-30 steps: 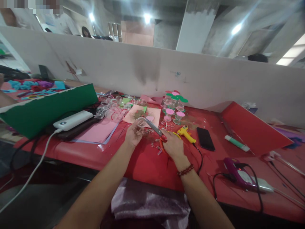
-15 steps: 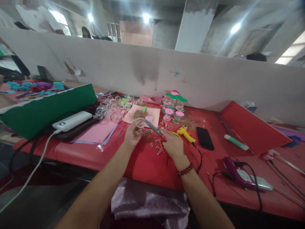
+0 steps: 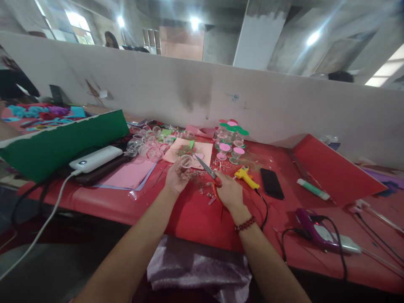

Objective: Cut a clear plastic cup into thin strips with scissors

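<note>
My left hand (image 3: 177, 176) is closed round a small clear plastic cup (image 3: 186, 161), held just above the red table (image 3: 189, 214). My right hand (image 3: 229, 191) grips red-handled scissors (image 3: 206, 169); their blades point up-left toward the cup, with the tips just right of it. Small plastic scraps (image 3: 206, 193) lie on the table between my hands. A pink paper sheet (image 3: 202, 152) lies right behind the cup.
Several clear cups (image 3: 147, 145) and cups with pink and green discs (image 3: 232, 141) stand behind. A yellow glue gun (image 3: 248, 177), black phone (image 3: 272, 183), glue stick (image 3: 312, 189), purple tool (image 3: 314, 230), white power bank (image 3: 96, 158) and green board (image 3: 63, 141) surround the hands. A grey partition wall (image 3: 202, 92) closes the back.
The scissor blades have drawn back slightly to the right, off the cup's rim. My left hand has turned the cup a little. Both arms stay in place.
</note>
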Demonstrator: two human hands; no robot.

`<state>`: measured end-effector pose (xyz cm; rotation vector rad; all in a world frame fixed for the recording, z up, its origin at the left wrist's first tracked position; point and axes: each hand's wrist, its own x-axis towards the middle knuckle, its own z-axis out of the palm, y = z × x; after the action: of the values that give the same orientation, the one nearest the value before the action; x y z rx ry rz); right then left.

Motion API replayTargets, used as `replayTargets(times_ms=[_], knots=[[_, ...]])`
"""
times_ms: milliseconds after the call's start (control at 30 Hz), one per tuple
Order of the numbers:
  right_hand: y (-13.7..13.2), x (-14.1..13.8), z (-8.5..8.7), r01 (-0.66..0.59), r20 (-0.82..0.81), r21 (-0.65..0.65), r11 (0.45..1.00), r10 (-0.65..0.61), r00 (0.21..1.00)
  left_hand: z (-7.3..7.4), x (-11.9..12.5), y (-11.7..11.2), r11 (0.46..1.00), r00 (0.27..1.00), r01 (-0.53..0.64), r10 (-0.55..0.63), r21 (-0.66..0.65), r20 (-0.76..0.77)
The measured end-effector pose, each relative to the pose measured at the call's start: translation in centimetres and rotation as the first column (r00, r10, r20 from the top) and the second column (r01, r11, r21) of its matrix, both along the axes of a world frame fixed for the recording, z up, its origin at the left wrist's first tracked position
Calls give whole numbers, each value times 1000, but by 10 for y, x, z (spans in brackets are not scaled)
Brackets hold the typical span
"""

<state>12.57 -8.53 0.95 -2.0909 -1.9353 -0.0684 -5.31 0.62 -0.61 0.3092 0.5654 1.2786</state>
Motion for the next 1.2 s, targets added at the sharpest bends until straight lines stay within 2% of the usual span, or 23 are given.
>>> replayTargets(times_ms=[233,467,867,1000,1200], knots=[[-1,-4,0,-26,10,60,998,25,1000,0,1,0,997,997,-77,77,-12,-7],[1,-1,-5,-47,-1,57,997,47,999,1,2,2,992,993,-111,113,-63,30],[-1,0,-2,-91,-57,53,994,94,994,-6,1,5,997,996,-79,79,-19,44],[0,0,-5,-71,-67,28,997,72,995,-5,2,3,998,998,-59,58,27,40],[1,1,-5,-44,-77,-29,999,42,996,-1,4,-1,998,997,-58,58,4,48]])
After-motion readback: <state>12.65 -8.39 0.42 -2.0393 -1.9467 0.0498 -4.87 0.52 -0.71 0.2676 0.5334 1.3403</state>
